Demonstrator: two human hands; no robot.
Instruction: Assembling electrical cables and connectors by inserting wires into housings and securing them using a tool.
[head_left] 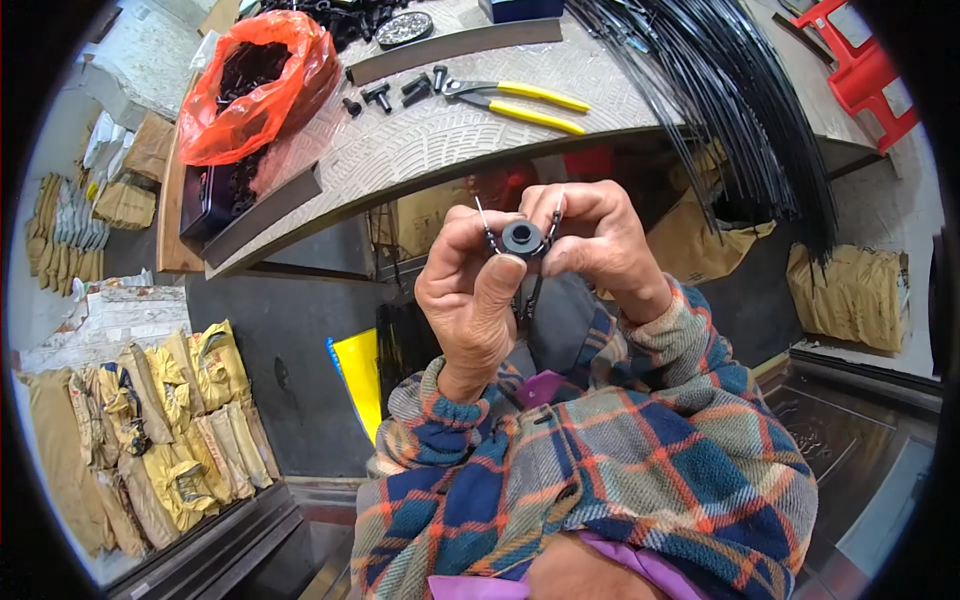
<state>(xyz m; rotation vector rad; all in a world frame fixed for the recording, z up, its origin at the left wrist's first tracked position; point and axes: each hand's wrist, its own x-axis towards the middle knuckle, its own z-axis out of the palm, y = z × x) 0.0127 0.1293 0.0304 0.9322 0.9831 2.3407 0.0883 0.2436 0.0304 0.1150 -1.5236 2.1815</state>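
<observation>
Close to my chest, in front of the table edge, I hold a small black round part (521, 237) with a raised ring and a hole in its middle. My left hand (468, 290) pinches it from the left, thumb at its lower edge. From the right, my right hand (605, 242) grips by its side, fingers curled and thumb pressed in. A thin pale-tipped strand sticks up on each side of the part, and dark strands hang below it. Where exactly the strands join the part is hidden by my fingers.
On the table (400, 140) lie yellow-handled pliers (530, 103), several black fittings (378, 97) and a red plastic bag (295, 110) of black parts. A bundle of long black cables (740, 110) hangs over the right edge. Wrapped packages (170, 430) cover the floor at left; a red stool (860, 75) stands far right.
</observation>
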